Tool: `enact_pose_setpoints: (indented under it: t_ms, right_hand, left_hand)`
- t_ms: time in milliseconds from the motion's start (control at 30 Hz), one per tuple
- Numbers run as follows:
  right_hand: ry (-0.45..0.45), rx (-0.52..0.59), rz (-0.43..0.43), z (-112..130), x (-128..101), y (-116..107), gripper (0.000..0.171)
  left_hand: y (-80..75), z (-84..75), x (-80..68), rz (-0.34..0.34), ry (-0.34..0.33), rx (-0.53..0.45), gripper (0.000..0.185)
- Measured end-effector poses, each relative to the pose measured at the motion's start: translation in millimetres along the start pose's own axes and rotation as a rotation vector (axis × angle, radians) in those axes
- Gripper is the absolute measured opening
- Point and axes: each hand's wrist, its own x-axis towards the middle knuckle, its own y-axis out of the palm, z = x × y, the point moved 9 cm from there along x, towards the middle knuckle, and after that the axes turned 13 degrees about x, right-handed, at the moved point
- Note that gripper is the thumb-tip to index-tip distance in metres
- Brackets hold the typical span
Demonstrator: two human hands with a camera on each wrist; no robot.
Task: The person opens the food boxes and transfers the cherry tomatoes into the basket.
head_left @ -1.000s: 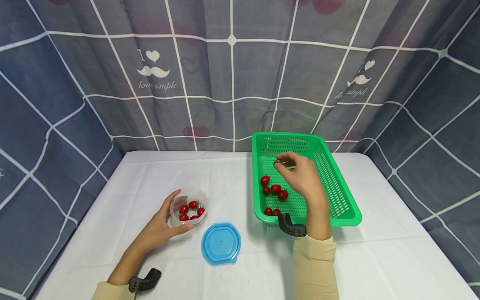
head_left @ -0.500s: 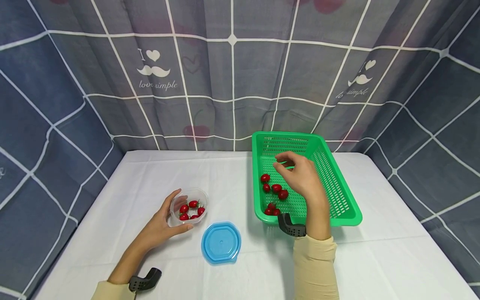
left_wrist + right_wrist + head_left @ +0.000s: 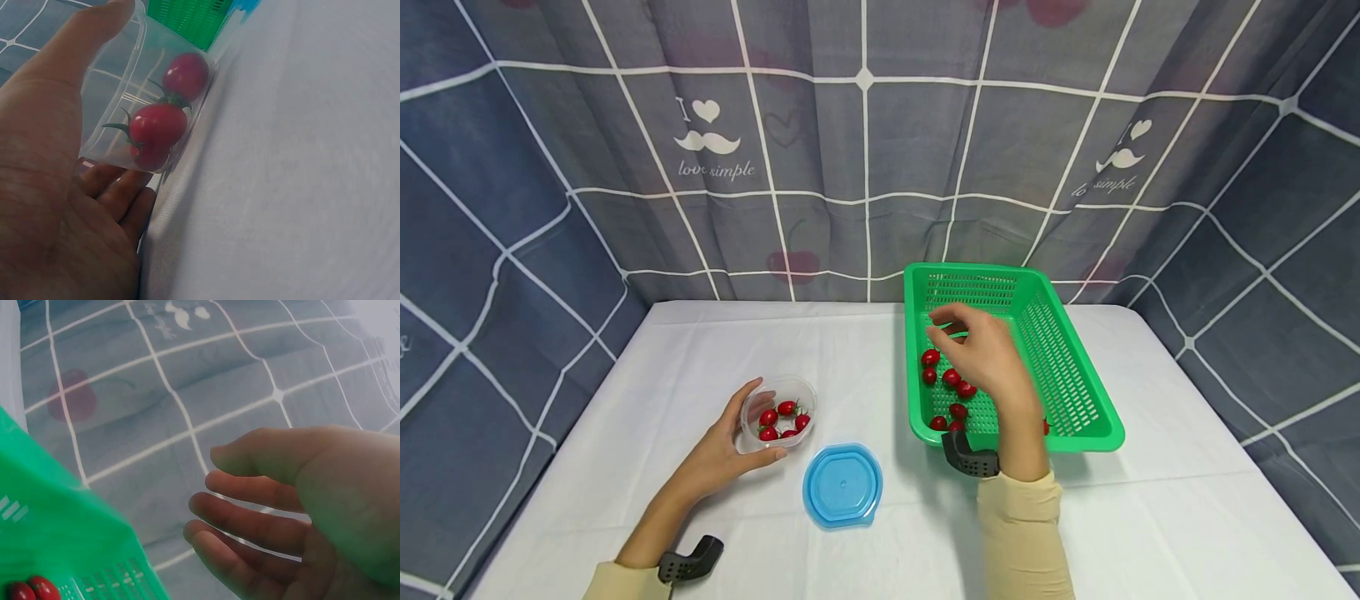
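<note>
My left hand (image 3: 718, 454) holds a small clear plastic container (image 3: 805, 392), its thumb on the near side and its fingers round the far side. Several cherry tomatoes (image 3: 157, 125) with green stems lie inside, on the container's floor. Over the left part of a green basket (image 3: 1086, 400) hovers my right hand (image 3: 981, 346). Its fingers are loosely bent with nothing between them, as the right wrist view (image 3: 275, 512) also shows. More cherry tomatoes (image 3: 952, 377) lie in the basket below it, mostly along the left side.
A blue lid (image 3: 842, 486) lies flat on the white tablecloth (image 3: 760, 533) between container and basket. One more tomato (image 3: 1046, 427) shows at the right edge of my right forearm. Behind the table hangs a grey checked curtain (image 3: 812, 175).
One second ago my right hand pinched a cherry tomato; it has let go and moved slightly left. Some tomatoes near the basket's front have shifted. My left hand has stayed still.
</note>
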Motion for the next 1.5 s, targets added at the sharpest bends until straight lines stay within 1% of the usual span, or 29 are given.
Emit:
enact_pose_setpoints:
  t_ms: [100,300,500,767,1233,1500]
  right_hand:
    - [-0.022,0.014,0.035,7,0,11,0.028]
    - [-0.052,0.022,0.074,17,0,31,0.028]
    - [-0.08,0.001,0.112,26,1,50,0.028]
    - [-0.15,-0.025,0.161,42,0,77,0.026]
    - [-0.235,-0.094,0.27,53,-6,123,0.03]
    - [-0.248,-0.099,0.36,56,-9,153,0.031]
  left_hand:
    - [-0.3,0.1,0.0,0.003,-0.006,-0.001,0.108]
    - [0.3,0.0,0.3,0.006,-0.004,-0.008,0.107]
    - [0.8,0.3,0.0,0.005,0.002,-0.014,0.107]
    - [1.0,-0.1,0.4,0.0,0.018,-0.015,0.106]
    - [2.4,1.3,1.1,0.016,-0.009,-0.015,0.106]
    - [0.9,0.8,0.8,0.007,0.017,-0.019,0.105]
